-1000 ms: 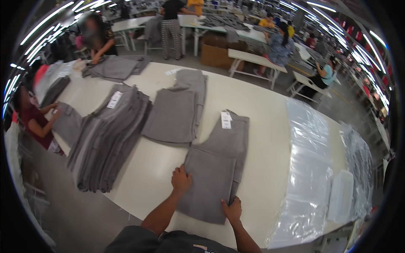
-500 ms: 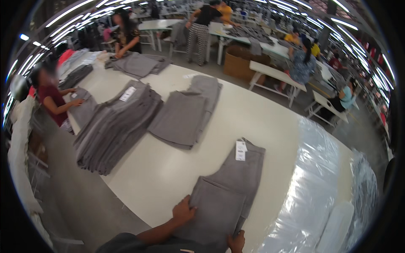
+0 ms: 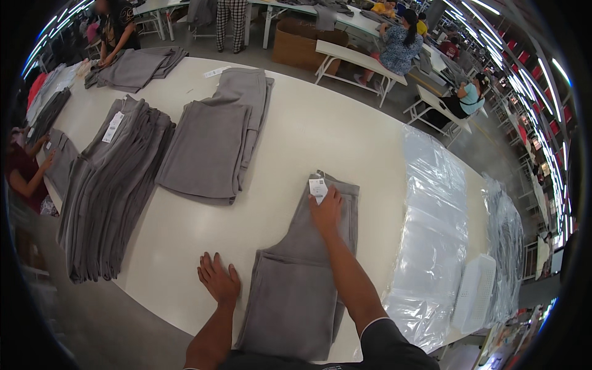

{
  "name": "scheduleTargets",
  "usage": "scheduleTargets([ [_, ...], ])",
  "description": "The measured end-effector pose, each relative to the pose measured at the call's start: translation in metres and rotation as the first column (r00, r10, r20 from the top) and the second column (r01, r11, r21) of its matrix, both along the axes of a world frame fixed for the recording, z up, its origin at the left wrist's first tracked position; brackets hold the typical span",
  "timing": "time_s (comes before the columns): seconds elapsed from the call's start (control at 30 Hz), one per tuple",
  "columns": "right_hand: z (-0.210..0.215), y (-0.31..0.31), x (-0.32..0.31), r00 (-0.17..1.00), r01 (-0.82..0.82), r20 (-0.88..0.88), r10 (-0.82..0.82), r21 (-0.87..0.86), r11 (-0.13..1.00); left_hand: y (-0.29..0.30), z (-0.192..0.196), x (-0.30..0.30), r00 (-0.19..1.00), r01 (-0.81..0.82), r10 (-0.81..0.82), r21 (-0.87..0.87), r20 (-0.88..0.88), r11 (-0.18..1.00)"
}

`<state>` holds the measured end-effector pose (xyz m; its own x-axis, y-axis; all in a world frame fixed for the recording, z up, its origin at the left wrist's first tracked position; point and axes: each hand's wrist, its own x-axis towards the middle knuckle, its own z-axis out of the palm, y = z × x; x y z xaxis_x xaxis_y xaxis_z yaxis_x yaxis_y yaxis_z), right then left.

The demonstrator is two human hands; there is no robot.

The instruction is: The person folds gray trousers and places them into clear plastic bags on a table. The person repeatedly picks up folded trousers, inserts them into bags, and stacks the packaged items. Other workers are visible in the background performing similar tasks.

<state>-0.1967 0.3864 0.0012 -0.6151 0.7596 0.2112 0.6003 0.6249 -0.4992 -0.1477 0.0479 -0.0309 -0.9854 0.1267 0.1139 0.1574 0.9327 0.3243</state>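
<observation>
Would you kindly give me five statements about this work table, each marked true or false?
1. The right hand is at the white paper tag on the folded grey fabric trousers. True.
2. The left hand grips the trousers' waistband. False: it is spread over the white tabletop, left of the trousers.
3. Clear plastic sheeting lies right of the trousers. True.
4. The white perforated plastic basket is at the table's left end. False: it is toward the right.
5. The tall grey trouser stack at the left bears a white tag. True.
</observation>
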Motion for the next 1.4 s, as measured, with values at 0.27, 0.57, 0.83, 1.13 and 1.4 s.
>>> scheduleTargets([
  [0.27,-0.021,0.019,-0.012,0.964,0.051,0.263,-0.035,-0.054,0.997,-0.003,-0.005,-0.003,0.999,-0.006,0.008,0.048,-0.034,0.999],
  [0.57,-0.036,0.042,0.017,0.922,0.047,0.379,-0.078,0.091,0.995,-0.009,-0.010,-0.001,0.997,-0.012,0.014,0.015,-0.081,1.000],
  [0.83,-0.033,0.034,0.024,0.942,0.028,0.335,-0.026,0.000,1.000,-0.013,-0.011,-0.001,1.000,-0.019,0.019,0.036,-0.013,0.999],
  [1.13,-0.013,-0.041,0.174,0.986,0.165,-0.015,-0.165,0.029,0.986,-0.019,-0.009,0.009,0.993,-0.038,0.042,0.040,-0.108,0.998],
  [1.4,0.043,-0.190,0.344,0.957,0.121,0.289,0.012,-0.438,0.891,-0.031,-0.007,0.015,0.987,0.020,0.000,0.120,-0.162,0.993],
])
